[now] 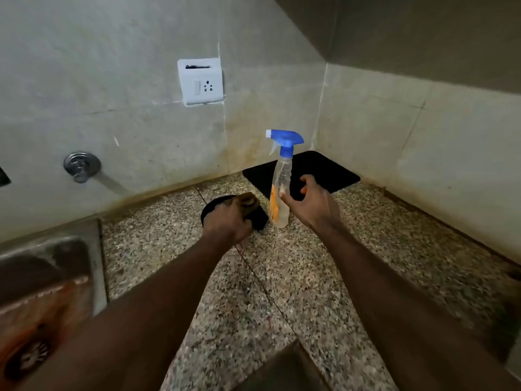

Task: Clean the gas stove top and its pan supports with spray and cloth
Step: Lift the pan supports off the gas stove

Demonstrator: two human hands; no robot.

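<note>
1. Head view: a spray bottle [279, 190] with a blue trigger head is seen upright on the speckled countertop [282, 277], near the far corner.
2. The right hand [313, 204] is held just beside the bottle, fingers spread and curled, thumb at its side.
3. A brownish cloth [248, 203] on a black object [260, 218] is gripped by the left hand [225, 221], fingers closed.
4. A black mat [324, 170] lies behind the bottle; a steel sink [42, 263] is at the left.
</note>
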